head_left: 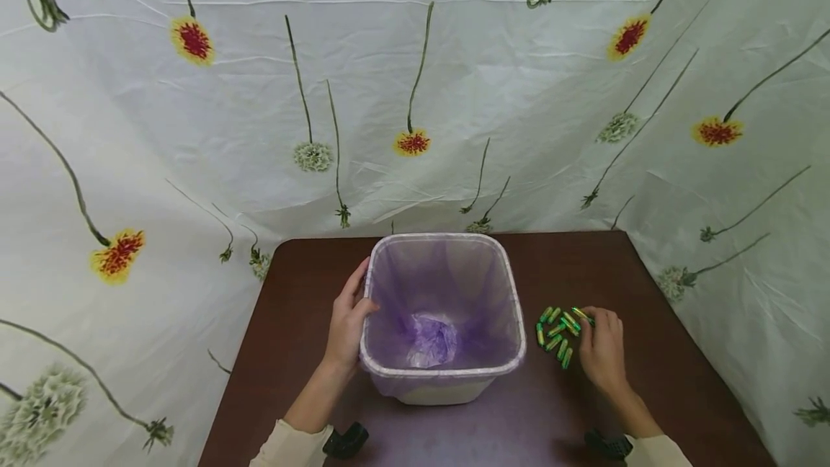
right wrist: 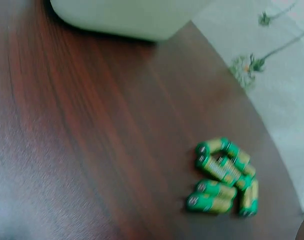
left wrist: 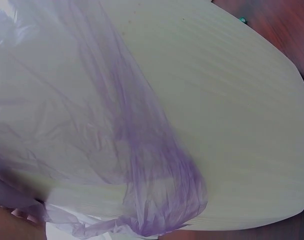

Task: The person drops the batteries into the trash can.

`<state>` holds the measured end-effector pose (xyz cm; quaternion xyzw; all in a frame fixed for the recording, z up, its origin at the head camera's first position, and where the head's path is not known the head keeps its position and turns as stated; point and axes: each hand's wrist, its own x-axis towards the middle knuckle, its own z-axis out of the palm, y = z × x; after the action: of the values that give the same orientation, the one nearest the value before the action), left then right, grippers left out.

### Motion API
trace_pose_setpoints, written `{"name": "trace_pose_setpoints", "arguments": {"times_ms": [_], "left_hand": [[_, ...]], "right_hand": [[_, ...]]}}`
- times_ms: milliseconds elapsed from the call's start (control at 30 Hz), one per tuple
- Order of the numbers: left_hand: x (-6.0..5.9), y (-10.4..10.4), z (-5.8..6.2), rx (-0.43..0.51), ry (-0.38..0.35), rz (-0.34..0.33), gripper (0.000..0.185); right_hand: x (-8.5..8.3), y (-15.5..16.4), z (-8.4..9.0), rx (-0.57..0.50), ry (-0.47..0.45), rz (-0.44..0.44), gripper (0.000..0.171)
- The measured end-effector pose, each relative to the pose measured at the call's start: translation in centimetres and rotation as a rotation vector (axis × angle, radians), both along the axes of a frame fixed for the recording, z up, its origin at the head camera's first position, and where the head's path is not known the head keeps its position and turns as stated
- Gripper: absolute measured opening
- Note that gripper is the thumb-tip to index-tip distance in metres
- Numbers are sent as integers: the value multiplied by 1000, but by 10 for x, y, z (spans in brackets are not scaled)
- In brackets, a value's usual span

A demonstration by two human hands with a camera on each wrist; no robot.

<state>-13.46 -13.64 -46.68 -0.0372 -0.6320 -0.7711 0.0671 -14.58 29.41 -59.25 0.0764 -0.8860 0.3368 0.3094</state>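
In the head view a pale trash bin [head_left: 444, 393] stands on the table, lined with a thin purple trash bag [head_left: 433, 341] folded over its rim. My left hand [head_left: 346, 326] grips the bin's left side, thumb over the rim and fingers along the outside. In the left wrist view, the bag's loose edge [left wrist: 142, 150] drapes down the bin wall [left wrist: 237, 115]. To the right of the bin lies a loose pile of green-and-gold batteries [head_left: 555, 331]. At the pile's right edge my right hand [head_left: 604, 350] pinches one battery [head_left: 580, 313] between thumb and fingers.
The dark wooden table [head_left: 305, 287] reaches back to a white flower-print sheet [head_left: 363, 92] that hangs behind and at both sides. Dark wrist devices sit on the left wrist [head_left: 346, 441] and the right wrist [head_left: 608, 444].
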Motion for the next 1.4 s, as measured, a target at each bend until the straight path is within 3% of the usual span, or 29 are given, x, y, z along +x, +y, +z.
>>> {"name": "trace_pose_setpoints", "arguments": {"times_ms": [233, 500, 800, 1100, 1400], "left_hand": [[0, 0, -1, 9, 17, -12, 78], [-1, -1, -1, 29, 14, -16, 80], [0, -1, -1, 41, 8, -35, 80], [1, -2, -1, 28, 12, -23, 80], [0, -1, 0, 6, 8, -23, 80]], "right_hand": [[-11, -11, 28, 26, 119, 111, 20], [-21, -36, 77, 0, 125, 182, 18], [-30, -60, 117, 28, 178, 294, 20], [-39, -85, 148, 76, 172, 441, 26], [-44, -114, 171, 142, 99, 543, 21]]}}
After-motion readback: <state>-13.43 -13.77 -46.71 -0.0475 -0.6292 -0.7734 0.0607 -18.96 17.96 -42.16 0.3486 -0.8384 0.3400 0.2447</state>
